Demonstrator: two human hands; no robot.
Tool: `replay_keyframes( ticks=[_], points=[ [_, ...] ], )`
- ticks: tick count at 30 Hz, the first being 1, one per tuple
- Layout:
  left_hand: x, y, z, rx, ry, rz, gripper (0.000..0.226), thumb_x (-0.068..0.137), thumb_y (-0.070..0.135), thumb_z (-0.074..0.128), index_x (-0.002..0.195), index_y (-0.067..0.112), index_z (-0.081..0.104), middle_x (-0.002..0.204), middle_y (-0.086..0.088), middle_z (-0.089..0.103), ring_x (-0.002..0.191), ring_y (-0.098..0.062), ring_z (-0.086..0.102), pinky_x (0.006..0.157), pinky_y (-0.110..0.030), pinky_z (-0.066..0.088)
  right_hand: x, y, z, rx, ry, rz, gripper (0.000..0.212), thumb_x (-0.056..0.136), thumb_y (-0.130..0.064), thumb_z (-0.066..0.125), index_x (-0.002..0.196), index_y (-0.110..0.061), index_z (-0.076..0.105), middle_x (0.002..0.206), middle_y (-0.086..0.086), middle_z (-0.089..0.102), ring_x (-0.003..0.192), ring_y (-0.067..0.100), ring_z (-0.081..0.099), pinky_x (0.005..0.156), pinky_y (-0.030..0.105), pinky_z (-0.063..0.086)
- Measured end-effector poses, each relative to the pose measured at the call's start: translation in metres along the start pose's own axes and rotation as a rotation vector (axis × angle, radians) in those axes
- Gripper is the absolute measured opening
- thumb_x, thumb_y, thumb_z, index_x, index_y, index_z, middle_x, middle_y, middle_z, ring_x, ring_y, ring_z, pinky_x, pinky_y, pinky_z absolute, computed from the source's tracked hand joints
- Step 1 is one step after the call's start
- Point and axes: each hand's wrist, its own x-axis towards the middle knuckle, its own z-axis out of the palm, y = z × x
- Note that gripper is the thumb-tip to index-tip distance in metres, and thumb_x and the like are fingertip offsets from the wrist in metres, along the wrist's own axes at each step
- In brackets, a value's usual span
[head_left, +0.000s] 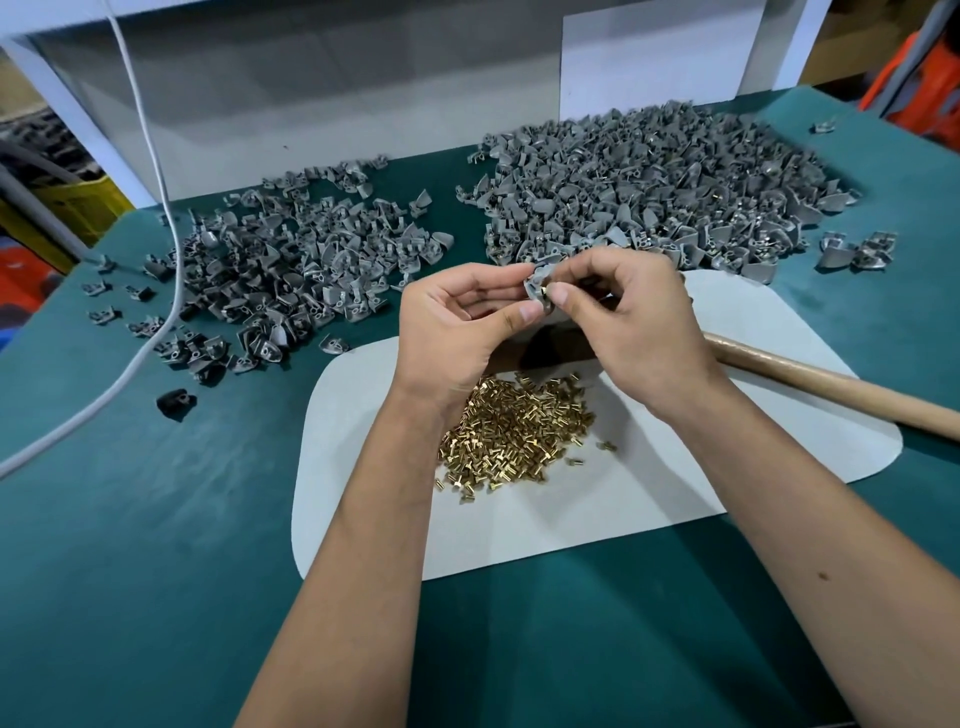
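Observation:
My left hand (457, 327) pinches a small grey plastic piece (536, 280) between thumb and fingers, held up over the white sheet (649, 499). My right hand (634, 327) meets it from the right, its thumb and forefinger pinching a small brass insert (546, 292) against that piece. Below my wrists a heap of brass inserts (514, 431) lies on the sheet. A large pile of grey pieces (649, 187) spreads at the back right, and a flatter pile of grey pieces (291, 270) lies at the back left.
The table has a green cover (156, 545). A wooden handle (831, 389) lies across the sheet's right side. A white cable (156, 322) runs down the left. One dark piece (176, 402) sits alone near the left pile. White panels stand behind the table.

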Motion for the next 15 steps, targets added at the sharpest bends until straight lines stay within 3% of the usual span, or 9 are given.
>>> replay_keyframes(
  ticks=[4,8,15],
  points=[
    [-0.0002,0.0012,0.0011,0.018,-0.005,-0.004,0.033,0.07,-0.015,0.082,0.094,0.008,0.078,0.086,-0.011,0.079,0.082,-0.023,0.074,0.083,-0.041,0.064,-0.0016,-0.0022,-0.0004,-0.105,0.024,-0.034,0.006,0.091,-0.015,0.073,0.091,-0.02,0.076,0.083,-0.011,0.07,0.08,0.005,0.065,0.077,0.017,0.049],
    [-0.0004,-0.0007,0.004,0.068,0.022,0.0,0.033,0.069,-0.016,0.083,0.093,0.005,0.077,0.085,-0.014,0.078,0.082,-0.028,0.074,0.085,-0.043,0.063,-0.0034,-0.0034,0.0018,-0.203,0.037,-0.041,0.006,0.091,-0.014,0.073,0.092,-0.019,0.077,0.082,-0.01,0.068,0.077,0.005,0.062,0.073,0.008,0.042],
    [0.0005,-0.0041,0.0065,0.146,0.028,0.033,0.033,0.071,-0.015,0.083,0.089,0.012,0.077,0.083,-0.007,0.076,0.079,-0.016,0.072,0.079,-0.027,0.061,-0.0074,-0.0068,0.0086,-0.309,0.086,-0.078,0.007,0.09,-0.01,0.071,0.093,-0.013,0.077,0.088,-0.001,0.073,0.079,0.01,0.06,0.079,0.018,0.044]
  ],
)
